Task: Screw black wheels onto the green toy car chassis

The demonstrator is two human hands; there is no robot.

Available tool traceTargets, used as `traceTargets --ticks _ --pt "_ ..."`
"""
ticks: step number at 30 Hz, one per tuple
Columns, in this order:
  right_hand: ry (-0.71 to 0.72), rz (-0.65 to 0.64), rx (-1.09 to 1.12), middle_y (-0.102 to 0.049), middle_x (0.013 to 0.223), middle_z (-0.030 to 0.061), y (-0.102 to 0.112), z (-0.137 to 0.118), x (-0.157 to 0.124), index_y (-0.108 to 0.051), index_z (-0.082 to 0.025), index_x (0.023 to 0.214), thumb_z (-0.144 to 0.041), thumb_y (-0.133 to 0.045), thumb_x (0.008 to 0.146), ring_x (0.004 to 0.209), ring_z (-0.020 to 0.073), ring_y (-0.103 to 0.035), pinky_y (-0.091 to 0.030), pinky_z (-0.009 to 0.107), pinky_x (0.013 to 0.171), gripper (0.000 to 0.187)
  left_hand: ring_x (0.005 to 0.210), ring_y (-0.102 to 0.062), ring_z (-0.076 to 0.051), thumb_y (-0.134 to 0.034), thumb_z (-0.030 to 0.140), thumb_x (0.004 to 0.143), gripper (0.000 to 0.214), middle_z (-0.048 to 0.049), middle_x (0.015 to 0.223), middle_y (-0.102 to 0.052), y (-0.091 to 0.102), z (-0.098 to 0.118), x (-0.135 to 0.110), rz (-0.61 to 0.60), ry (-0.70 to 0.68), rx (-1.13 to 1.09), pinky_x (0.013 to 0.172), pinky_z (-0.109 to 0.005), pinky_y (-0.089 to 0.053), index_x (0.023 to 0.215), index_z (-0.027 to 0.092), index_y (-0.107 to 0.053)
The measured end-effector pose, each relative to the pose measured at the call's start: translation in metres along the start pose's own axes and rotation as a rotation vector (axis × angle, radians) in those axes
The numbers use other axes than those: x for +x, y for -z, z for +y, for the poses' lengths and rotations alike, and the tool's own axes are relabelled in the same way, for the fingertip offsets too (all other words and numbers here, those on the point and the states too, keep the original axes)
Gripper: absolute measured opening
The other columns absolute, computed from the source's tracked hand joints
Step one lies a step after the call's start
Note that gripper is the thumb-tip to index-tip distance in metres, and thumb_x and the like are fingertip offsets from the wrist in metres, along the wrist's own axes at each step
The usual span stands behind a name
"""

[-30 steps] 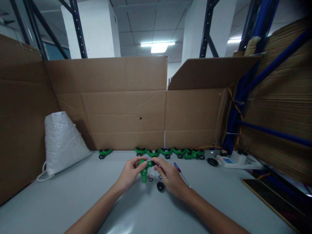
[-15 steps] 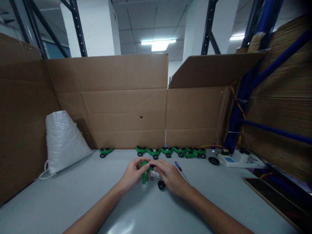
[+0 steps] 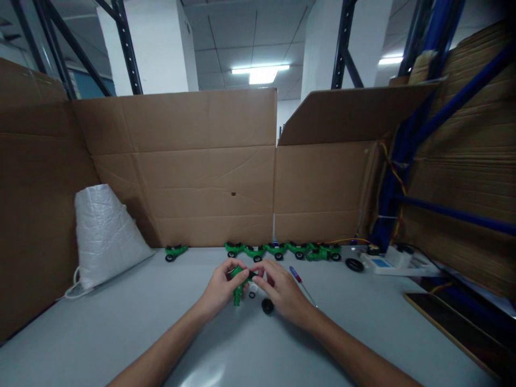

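Note:
My left hand (image 3: 222, 284) is closed around a green toy vehicle body (image 3: 237, 295), which points down toward me between thumb and fingers. A small black piece (image 3: 252, 274) sits at the body's right side, and the thumb and fingertips of my right hand (image 3: 280, 285) pinch it. Its exact shape is mostly hidden by the fingers. On the table just below my hands lie a black wheel (image 3: 267, 306) and a small ring-shaped part (image 3: 252, 295). A screwdriver (image 3: 300, 282) with a red and blue handle lies just right of my right hand.
Several green toy vehicles (image 3: 278, 251) with black wheels line the back by the cardboard wall (image 3: 201, 177); another toy vehicle (image 3: 176, 252) stands apart at left. A white foam bag (image 3: 107, 236) leans at left. A black ring (image 3: 354, 265) and a power strip (image 3: 403, 263) are at right.
My right fingers have shifted slightly on the black piece, and more of it shows between my hands. The green body has tilted a little; the table items stay put.

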State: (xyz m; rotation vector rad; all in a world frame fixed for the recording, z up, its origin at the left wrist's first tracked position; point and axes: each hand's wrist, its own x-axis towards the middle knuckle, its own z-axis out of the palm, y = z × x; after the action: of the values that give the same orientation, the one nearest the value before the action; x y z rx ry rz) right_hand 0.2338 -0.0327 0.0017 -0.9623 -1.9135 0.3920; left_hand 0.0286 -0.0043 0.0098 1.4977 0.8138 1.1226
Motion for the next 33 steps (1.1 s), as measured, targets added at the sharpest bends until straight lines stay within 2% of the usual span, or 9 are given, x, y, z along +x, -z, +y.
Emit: traceTargets --ticks 2,4,7,10,13,19,24,33 --pt "-0.002 0.049 -0.007 -0.066 0.108 0.0064 -0.001 0.001 0.001 -0.067 -0.024 0.113 -0.039 -0.058 0.104 0.104 0.0239 -0.061 -0.046 0.036 0.094 0.02 0.063 -0.063 -0.012 -0.086 0.056 0.078 0.049 -0.0005 0.079 -0.067 -0.001 0.003 0.0 0.004 -0.015 0.005 0.058 -0.022 -0.05 0.097 0.017 -0.064" --pt "-0.063 0.04 0.056 -0.066 0.111 0.0066 -0.002 0.004 0.001 -0.066 -0.023 0.115 -0.044 -0.058 0.104 0.098 0.0223 -0.062 -0.048 0.034 0.088 0.025 0.066 -0.064 -0.013 -0.086 0.055 0.078 0.048 -0.002 0.083 -0.068 -0.001 0.005 -0.001 0.005 -0.038 0.012 0.061 -0.023 -0.052 0.098 0.016 -0.066" --pt "-0.197 -0.058 0.249 -0.068 0.094 0.0027 -0.007 0.01 0.002 -0.063 -0.022 0.115 -0.053 -0.053 0.105 0.078 0.0183 -0.061 -0.047 0.029 0.071 0.034 0.071 -0.065 -0.014 -0.085 0.055 0.08 0.048 -0.0031 0.087 -0.07 0.0 0.005 -0.002 -0.007 -0.062 0.024 0.066 -0.024 -0.053 0.102 0.016 -0.068" --pt "-0.255 -0.094 0.346 -0.064 0.08 -0.001 -0.011 0.014 0.002 -0.064 -0.02 0.106 -0.058 -0.051 0.104 0.068 0.016 -0.057 -0.044 0.028 0.065 0.041 0.071 -0.064 -0.013 -0.084 0.054 0.082 0.048 -0.0028 0.087 -0.069 0.001 0.003 -0.003 -0.03 -0.066 0.034 0.065 -0.023 -0.052 0.107 0.016 -0.068" --pt "-0.247 -0.09 0.358 -0.063 0.08 -0.0004 -0.01 0.015 0.002 -0.068 -0.02 0.101 -0.059 -0.05 0.104 0.069 0.0159 -0.056 -0.043 0.027 0.064 0.043 0.072 -0.066 -0.014 -0.085 0.053 0.081 0.05 -0.0035 0.087 -0.07 0.002 0.002 -0.002 -0.04 -0.052 0.03 0.065 -0.023 -0.052 0.109 0.016 -0.069" --pt "-0.197 -0.097 0.359 -0.069 0.091 0.0036 -0.007 0.017 0.005 -0.073 -0.018 0.105 -0.058 -0.054 0.102 0.082 0.0192 -0.061 -0.046 0.029 0.071 0.044 0.078 -0.072 -0.019 -0.086 0.053 0.079 0.053 -0.0065 0.09 -0.074 0.002 -0.002 -0.001 -0.062 -0.008 -0.027 0.071 -0.028 -0.057 0.113 0.016 -0.068" --pt "-0.191 -0.074 0.367 -0.071 0.093 0.0035 -0.009 0.02 0.004 -0.071 -0.018 0.103 -0.057 -0.057 0.101 0.085 0.0197 -0.061 -0.046 0.03 0.076 0.042 0.081 -0.072 -0.019 -0.086 0.05 0.081 0.052 -0.0061 0.092 -0.074 0.003 -0.005 0.001 -0.06 -0.042 -0.025 0.074 -0.028 -0.057 0.115 0.016 -0.067" --pt "-0.178 -0.081 0.363 -0.07 0.09 0.0028 -0.007 0.016 0.004 -0.07 -0.018 0.1 -0.061 -0.056 0.1 0.084 0.0198 -0.062 -0.047 0.03 0.076 0.045 0.081 -0.073 -0.02 -0.087 0.051 0.08 0.052 -0.0072 0.09 -0.075 0.002 -0.004 0.0 -0.068 -0.013 -0.032 0.072 -0.028 -0.057 0.113 0.015 -0.069"
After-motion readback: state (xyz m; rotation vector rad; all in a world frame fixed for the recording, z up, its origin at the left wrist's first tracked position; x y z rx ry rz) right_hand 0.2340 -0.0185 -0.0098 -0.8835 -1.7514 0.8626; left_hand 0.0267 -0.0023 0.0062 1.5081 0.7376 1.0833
